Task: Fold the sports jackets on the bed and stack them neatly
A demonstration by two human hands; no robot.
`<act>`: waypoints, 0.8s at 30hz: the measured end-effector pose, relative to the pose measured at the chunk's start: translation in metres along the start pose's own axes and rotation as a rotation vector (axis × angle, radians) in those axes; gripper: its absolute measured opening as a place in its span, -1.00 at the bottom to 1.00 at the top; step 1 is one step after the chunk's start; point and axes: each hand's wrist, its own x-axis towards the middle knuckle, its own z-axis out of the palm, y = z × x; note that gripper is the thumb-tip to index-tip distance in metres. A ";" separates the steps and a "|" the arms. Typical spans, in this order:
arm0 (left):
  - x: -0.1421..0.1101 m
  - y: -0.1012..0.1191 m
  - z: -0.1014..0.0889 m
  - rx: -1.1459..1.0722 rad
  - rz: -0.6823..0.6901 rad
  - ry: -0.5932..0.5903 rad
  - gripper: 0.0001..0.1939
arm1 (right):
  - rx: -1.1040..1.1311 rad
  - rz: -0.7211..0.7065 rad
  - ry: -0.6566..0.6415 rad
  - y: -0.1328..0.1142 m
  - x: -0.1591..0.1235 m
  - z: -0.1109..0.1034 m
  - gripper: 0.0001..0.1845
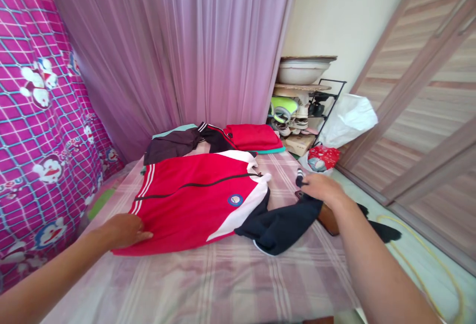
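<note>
A red, white and dark navy zip jacket (193,185) lies front up across the bed, its zip closed and a round blue badge on the chest. At the striped hem, on the near side, my left hand (124,230) is closed on the jacket's edge, some of its fingers hidden. My right hand (322,188) grips the dark sleeve (284,225) close to its striped cuff (299,177). That sleeve is bent and bunched, stretching rightward from the shoulder. The far sleeve cannot be clearly made out.
Behind the jacket lie dark trousers (173,144) and a folded red garment (253,136). A brown and black object (329,221) sits beyond the bed's right edge, partly behind my right arm. A shoe rack (327,116) stands by the wall, near a wooden wardrobe (420,106).
</note>
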 end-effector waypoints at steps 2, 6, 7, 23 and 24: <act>0.008 0.001 -0.008 -0.005 -0.010 -0.053 -0.43 | -0.078 -0.108 -0.178 0.006 -0.006 -0.001 -0.75; 0.024 0.005 -0.019 -0.111 0.001 -0.197 -0.43 | 0.041 -0.124 -0.067 -0.020 0.010 0.011 -0.67; 0.027 0.006 -0.019 -0.124 0.014 -0.186 -0.44 | 0.141 -0.075 -0.029 -0.030 0.017 0.016 -0.65; 0.031 0.018 -0.026 -0.078 0.027 -0.121 -0.60 | 0.329 0.096 0.121 -0.059 0.020 0.065 -0.51; 0.033 0.021 -0.029 -0.092 0.024 -0.176 -0.58 | 0.282 0.079 0.056 -0.055 0.018 0.067 -0.52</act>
